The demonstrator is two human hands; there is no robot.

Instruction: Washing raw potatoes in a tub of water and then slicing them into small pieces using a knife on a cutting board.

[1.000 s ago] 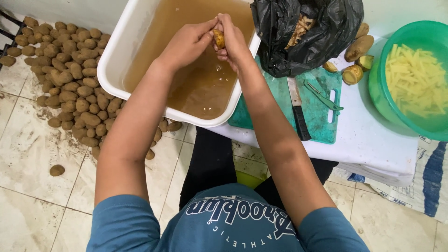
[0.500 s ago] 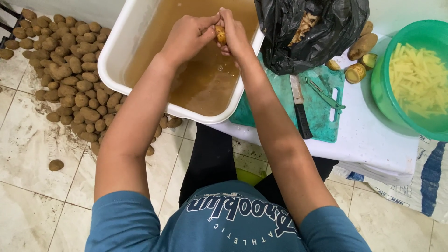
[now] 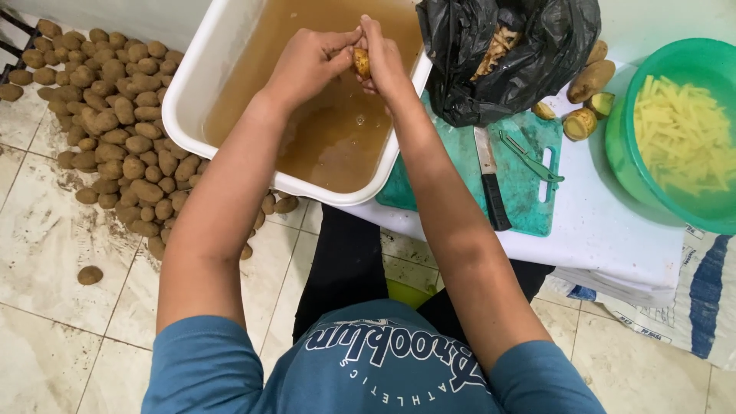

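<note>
Both of my hands hold one small potato [image 3: 360, 61] above the murky brown water of a white rectangular tub [image 3: 192, 84]. My left hand [image 3: 310, 61] wraps it from the left, fingers curled. My right hand [image 3: 383, 57] presses it from the right. Ripples and bubbles show on the water just below the hands.
A pile of unwashed potatoes [image 3: 107, 115] lies on the tiled floor at left. On the white table: a green cutting board [image 3: 529, 199] with a knife [image 3: 491, 180] and a green peeler [image 3: 529, 157], a black bag of peels [image 3: 506, 54], peeled potatoes [image 3: 590, 80], a green bowl [image 3: 621, 146] of potato sticks.
The hands stay over the tub with the potato between them; the fingers have shifted slightly around it. Nothing else has moved.
</note>
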